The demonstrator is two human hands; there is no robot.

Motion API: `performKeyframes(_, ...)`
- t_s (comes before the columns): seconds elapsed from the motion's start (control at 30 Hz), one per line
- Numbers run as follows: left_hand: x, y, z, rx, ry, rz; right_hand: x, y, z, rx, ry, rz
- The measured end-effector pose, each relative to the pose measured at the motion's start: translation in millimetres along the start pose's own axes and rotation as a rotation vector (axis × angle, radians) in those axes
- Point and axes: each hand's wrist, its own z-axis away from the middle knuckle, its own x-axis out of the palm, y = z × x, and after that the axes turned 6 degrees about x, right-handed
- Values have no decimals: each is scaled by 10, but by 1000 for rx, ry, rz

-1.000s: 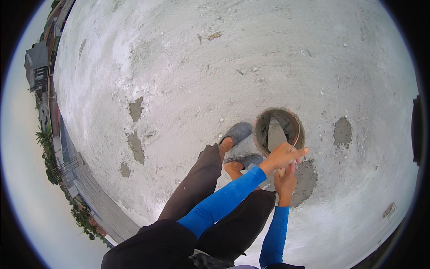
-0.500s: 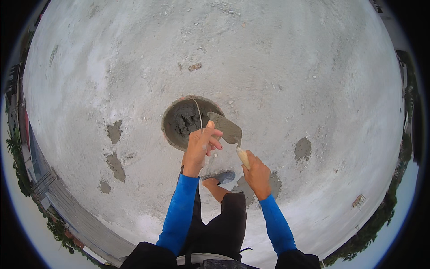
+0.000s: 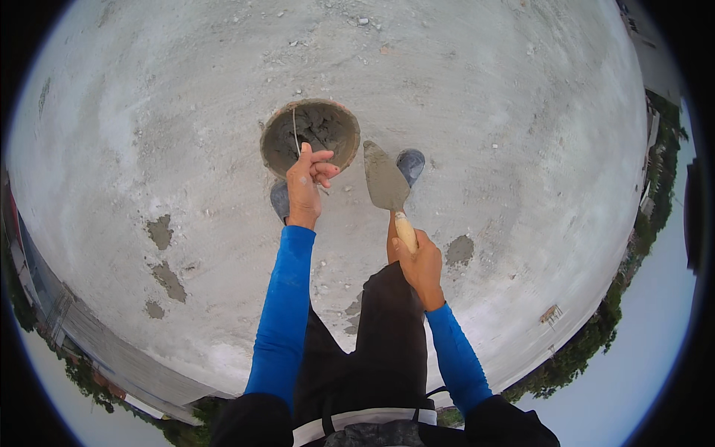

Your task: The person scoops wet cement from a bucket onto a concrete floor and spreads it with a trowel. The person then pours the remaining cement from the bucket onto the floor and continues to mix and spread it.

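Note:
My left hand (image 3: pixel 305 186) is closed around the thin handle (image 3: pixel 296 130) of a round, mortar-crusted bucket (image 3: pixel 351 123). Wet grey mortar (image 3: pixel 316 130) lies inside it, rough and lumpy on top. Whether the bucket hangs just off the ground or touches it, I cannot tell. To the right, my right hand (image 3: pixel 421 270) grips the pale wooden handle of a trowel (image 3: pixel 386 179). Its broad blade points ahead, coated with grey mortar, and is apart from the bucket.
Rough grey concrete ground (image 3: pixel 484 112) spreads all around, with small rubble (image 3: pixel 363 21) ahead. Splats of mortar (image 3: pixel 170 281) lie at the left, another patch (image 3: pixel 459 250) at the right. My grey shoes (image 3: pixel 411 164) show beside the bucket and trowel. Trees (image 3: pixel 588 350) line the far edge.
I have stepped forward, and the bucket has moved ahead over the ground with my left hand. The trowel has swung away from the bucket's rim, its blade now pointing more straight ahead.

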Motion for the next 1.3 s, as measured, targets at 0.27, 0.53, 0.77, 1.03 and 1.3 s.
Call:
performKeyframes(0.27, 195, -713, -956, 21, 145, 343, -605, 454, -1747, -141, -76, 231)
performKeyframes(0.53, -227, -1485, -1189, 58, 302, 435, -774, 773, -2627, -249, -240, 451)
performKeyframes(0.77, -780, -1808, -1349, -80, 710, 112, -225, 493, -2508, -81, -292, -35)
performKeyframes(1.03, -1009, -1862, -1539, -143, 471, -168, -83, 372, -2202, 4, -310, -176)
performKeyframes(1.3, -846, -1673, -1786, -232, 552, -258, -542, 677, -2422, 140, -232, -273)
